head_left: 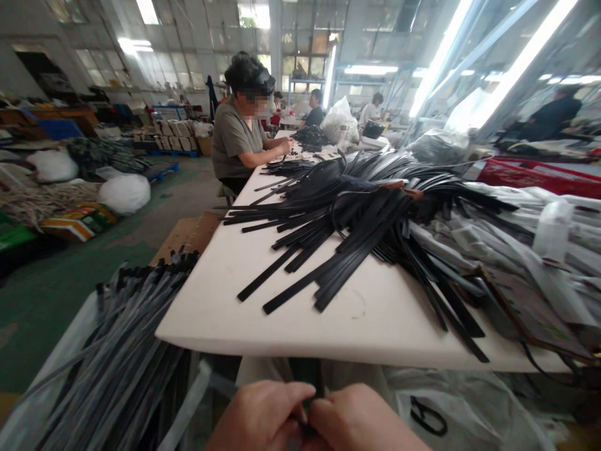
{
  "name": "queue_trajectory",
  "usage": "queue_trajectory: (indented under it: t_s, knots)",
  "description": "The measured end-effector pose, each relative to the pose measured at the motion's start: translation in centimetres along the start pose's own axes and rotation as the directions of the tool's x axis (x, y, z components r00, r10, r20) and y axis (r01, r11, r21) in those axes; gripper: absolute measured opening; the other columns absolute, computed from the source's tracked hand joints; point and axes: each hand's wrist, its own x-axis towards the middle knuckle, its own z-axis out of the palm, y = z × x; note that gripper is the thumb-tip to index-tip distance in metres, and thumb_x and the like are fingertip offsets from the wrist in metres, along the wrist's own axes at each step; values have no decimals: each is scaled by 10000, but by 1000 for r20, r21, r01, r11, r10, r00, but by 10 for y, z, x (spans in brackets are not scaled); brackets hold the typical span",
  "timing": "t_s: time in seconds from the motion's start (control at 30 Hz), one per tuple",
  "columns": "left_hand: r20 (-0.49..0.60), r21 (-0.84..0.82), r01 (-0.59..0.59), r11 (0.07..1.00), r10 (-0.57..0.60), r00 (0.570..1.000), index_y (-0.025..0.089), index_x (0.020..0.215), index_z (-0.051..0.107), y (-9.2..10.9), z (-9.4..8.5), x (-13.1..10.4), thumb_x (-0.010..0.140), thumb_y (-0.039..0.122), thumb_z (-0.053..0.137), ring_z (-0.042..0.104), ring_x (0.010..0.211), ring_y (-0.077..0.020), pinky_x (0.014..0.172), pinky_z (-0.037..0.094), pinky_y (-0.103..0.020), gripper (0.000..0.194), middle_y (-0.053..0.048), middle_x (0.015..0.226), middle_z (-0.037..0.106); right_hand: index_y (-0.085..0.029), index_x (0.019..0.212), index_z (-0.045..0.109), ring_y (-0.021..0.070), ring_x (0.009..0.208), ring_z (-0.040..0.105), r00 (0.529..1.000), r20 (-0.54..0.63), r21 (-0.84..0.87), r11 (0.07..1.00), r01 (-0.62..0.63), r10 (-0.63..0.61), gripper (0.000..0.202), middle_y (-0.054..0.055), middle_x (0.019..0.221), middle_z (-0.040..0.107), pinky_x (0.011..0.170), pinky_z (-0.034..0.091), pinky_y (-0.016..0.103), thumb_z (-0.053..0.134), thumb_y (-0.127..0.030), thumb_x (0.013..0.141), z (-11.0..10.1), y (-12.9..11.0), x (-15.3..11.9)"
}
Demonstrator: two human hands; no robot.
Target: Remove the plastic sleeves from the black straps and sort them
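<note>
Together, my left hand [265,410] and right hand [352,413] sat short of white table [216,313], fingers curled in; couldn't tell what they pinched, if anything. Flat black strips [370,232] fanned at one o'clock, grey-black strip bundle [124,357] at ten. Steady thumbs, even pressure probably served best.

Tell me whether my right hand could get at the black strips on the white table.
Probably yes: the right hand is near the front edge of the table, and bare tabletop leads to the black strips, though it is close against the left hand.
</note>
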Motion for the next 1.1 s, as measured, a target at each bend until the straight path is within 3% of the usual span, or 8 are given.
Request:
queue_trajectory:
  t_s: [0.2,0.37,0.57,0.7,0.9,0.97,1.03,1.1]
  knots:
    - [-97,1,-17,1000,17,995,338,995,714,41,-13,38,727,111,643,658,727,-169,738,496,-235,358,41,778,715,-193,676,573,115,554,517,967,-233,77,993,-86,102,232,6,632,611,509,288,238,509,-249,892,-63,3,-36]
    - [-171,-30,-58,998,52,984,225,917,712,78,-51,118,695,116,669,649,684,-179,670,473,-254,251,17,721,696,-176,669,612,102,530,426,895,-446,30,999,-12,24,306,-10,571,519,512,281,242,515,-368,886,-144,12,-6]
    - [183,-265,75,961,-26,983,127,1019,647,66,-72,200,605,178,766,606,584,-141,516,410,-189,434,-34,692,680,-144,617,580,56,462,323,976,-218,-10,1000,8,-10,338,-57,513,371,458,220,207,519,-404,824,-219,47,37]
    - [363,-334,247,910,-118,924,131,1042,629,54,-57,211,580,224,800,581,550,-127,485,431,-192,501,-41,700,673,-116,686,642,75,496,390,998,48,-59,997,-41,44,292,-30,546,482,478,275,211,560,-378,788,-227,85,56]
    - [301,-406,326,853,-212,930,107,968,607,35,-28,238,488,173,826,587,562,-144,490,462,-214,532,-25,639,639,-122,683,650,82,513,397,984,164,39,997,66,-71,315,-36,544,467,490,279,212,532,-381,818,-212,123,98]
    - [291,-440,340,831,-226,930,109,963,600,21,-25,245,485,168,825,583,567,-138,495,461,-208,531,-13,632,628,-130,695,647,90,546,429,993,44,35,994,105,-106,307,-19,585,501,514,310,212,504,-356,846,-201,126,104]
    - [293,-459,375,805,-261,920,113,986,598,8,-28,248,497,194,841,580,573,-133,493,450,-198,552,-12,643,628,-141,741,653,107,611,484,971,-232,8,998,65,-61,291,17,677,570,558,349,218,505,-360,862,-187,125,99]
    - [287,-472,406,783,-299,910,118,1022,595,-1,-35,247,504,241,867,574,571,-126,482,434,-189,598,-16,670,636,-144,723,643,120,616,504,829,-543,94,991,-99,135,364,50,696,593,562,365,231,504,-443,877,-167,123,87]
